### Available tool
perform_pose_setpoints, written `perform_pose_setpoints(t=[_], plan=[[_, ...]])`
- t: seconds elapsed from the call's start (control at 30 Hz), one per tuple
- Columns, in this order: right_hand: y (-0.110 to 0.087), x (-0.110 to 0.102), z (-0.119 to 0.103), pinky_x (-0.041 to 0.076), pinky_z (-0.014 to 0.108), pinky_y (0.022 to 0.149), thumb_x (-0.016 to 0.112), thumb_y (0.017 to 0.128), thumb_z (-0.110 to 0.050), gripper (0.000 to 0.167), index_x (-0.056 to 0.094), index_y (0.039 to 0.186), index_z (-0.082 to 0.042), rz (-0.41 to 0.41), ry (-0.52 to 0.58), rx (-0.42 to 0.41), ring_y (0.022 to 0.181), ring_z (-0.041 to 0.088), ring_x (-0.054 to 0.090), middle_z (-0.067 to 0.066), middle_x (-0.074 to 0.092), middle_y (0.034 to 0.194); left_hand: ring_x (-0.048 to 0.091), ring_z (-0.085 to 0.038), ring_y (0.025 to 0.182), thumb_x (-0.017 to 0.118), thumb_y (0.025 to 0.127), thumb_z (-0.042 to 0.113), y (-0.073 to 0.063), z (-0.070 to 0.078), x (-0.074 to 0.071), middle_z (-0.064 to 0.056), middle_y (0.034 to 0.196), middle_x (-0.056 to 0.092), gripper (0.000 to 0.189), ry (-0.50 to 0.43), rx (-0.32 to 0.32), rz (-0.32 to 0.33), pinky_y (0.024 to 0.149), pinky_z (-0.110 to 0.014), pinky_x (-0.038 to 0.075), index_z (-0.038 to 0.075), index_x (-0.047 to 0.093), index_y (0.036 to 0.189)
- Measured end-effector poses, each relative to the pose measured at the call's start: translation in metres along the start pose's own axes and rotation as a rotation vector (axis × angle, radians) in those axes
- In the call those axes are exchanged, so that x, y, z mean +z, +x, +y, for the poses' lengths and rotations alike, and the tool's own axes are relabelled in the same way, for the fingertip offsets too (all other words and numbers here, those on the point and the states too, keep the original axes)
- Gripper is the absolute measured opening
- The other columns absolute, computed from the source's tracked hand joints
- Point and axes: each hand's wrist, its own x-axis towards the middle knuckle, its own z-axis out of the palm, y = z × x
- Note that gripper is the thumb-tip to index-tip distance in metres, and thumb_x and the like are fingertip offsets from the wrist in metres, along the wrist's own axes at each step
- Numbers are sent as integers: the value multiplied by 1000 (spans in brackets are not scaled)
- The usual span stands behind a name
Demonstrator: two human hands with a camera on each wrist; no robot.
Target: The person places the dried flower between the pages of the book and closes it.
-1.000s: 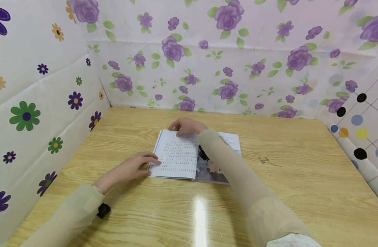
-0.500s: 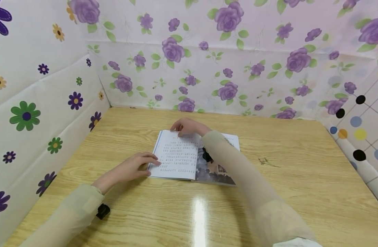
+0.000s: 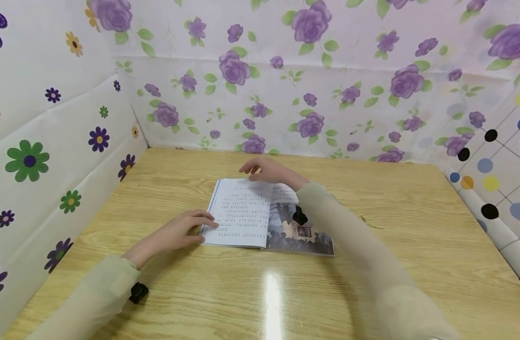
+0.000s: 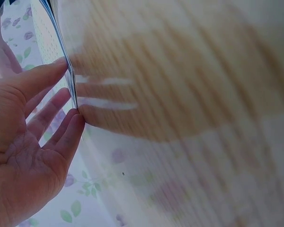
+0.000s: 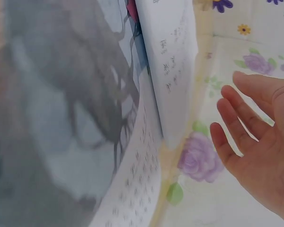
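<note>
An open book lies on the table, with printed text on its left page and a grey picture under text on the right one. At the lower left edge of the book, my left hand rests with extended fingers. The left wrist view has the fingertips right at that edge. Over the top edge of the book is my right hand, its fingers loosely bent and holding nothing. In the right wrist view a gap shows between this hand and the left page. My right forearm covers the book's upper right corner.
The wooden table reaches back to a flowered cloth wall. Another patterned cloth closes off the left side, and a dotted one the right. A small plant-like mark shows on the tabletop right of the book.
My right hand has left the top of the left page and shifted right and slightly back, its forearm uncovering more of the right page. The left hand stays at the book's edge.
</note>
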Motion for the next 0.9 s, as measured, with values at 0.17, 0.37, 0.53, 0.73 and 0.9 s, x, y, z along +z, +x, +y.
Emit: perform_pose_setpoints(t=[0.17,0.37,0.53,0.73,0.9], plan=[[-21,-9,-3,53,40,101,58,99,-9,33,62,132,-6,87,17,-20,117,27,62,15,64,132,51,-41,129,70,89,7,1,2,0,-16,138,57,39,-3,3,4,108,-61,41,12,66,128],[-47,-15,-6,53,40,98,57,100,-15,31,63,131,-10,175,1,-24,112,23,62,12,67,123,51,-42,129,71,88,6,1,1,1,-16,137,57,39,12,4,9,108,-60,41,11,66,127],[-67,-16,-4,54,40,94,57,101,-18,30,64,130,-11,238,-13,-45,108,21,63,9,68,122,51,-42,128,72,88,7,1,1,1,-16,137,58,39,17,15,16,107,-60,42,12,66,126],[-91,-16,5,55,43,92,58,101,-18,30,65,128,-11,299,-4,-64,106,22,64,12,68,120,51,-42,128,71,89,7,1,3,0,-16,137,57,39,13,17,12,107,-61,42,12,66,127],[-114,-16,14,54,44,93,58,101,-20,30,64,130,-13,327,11,-30,108,23,64,13,67,123,51,-42,129,71,89,7,1,4,0,-16,137,57,39,12,13,8,107,-61,42,12,66,127]])
